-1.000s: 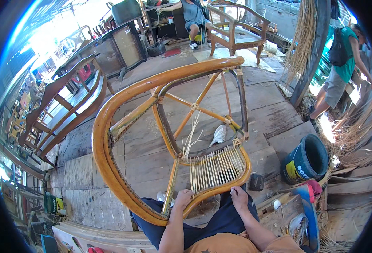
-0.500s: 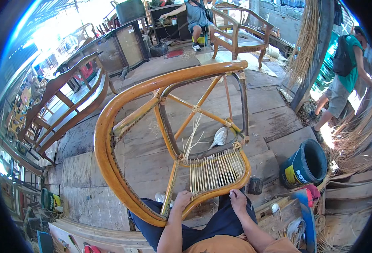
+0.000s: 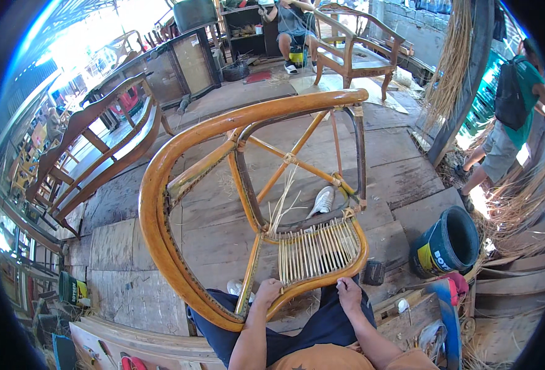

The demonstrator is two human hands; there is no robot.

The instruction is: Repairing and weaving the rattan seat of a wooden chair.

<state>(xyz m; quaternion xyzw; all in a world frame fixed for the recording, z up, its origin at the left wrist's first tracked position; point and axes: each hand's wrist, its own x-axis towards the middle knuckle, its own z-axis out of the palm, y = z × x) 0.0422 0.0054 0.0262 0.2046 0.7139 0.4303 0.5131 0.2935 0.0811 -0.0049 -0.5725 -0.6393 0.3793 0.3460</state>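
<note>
A large curved rattan chair frame [image 3: 155, 209] stands tilted in front of me, its near end over my legs. Pale cane strips [image 3: 317, 251] run in a row across its small lower panel, and several loose strip ends [image 3: 280, 206] stick up at the panel's far left corner. At the near left of that panel, my left hand [image 3: 269, 291] rests against the curved rail with its fingers closed. Just past the rail's near right side, my right hand [image 3: 349, 293] is closed in a pinch. Whatever either hand pinches is too small or hidden to make out.
A dark green bucket [image 3: 446, 240] stands on the right beside a small dark container [image 3: 374, 272]. Wooden boards [image 3: 143, 345] lie at near left. A wooden bench [image 3: 93, 148] and an armchair [image 3: 359, 52] stand farther off. One person sits behind; another [image 3: 513, 105] bends at right.
My hands and the chair frame keep their places, with the view shifted slightly. The seated person's arms have come up and inward. The person at right has moved a little rightward.
</note>
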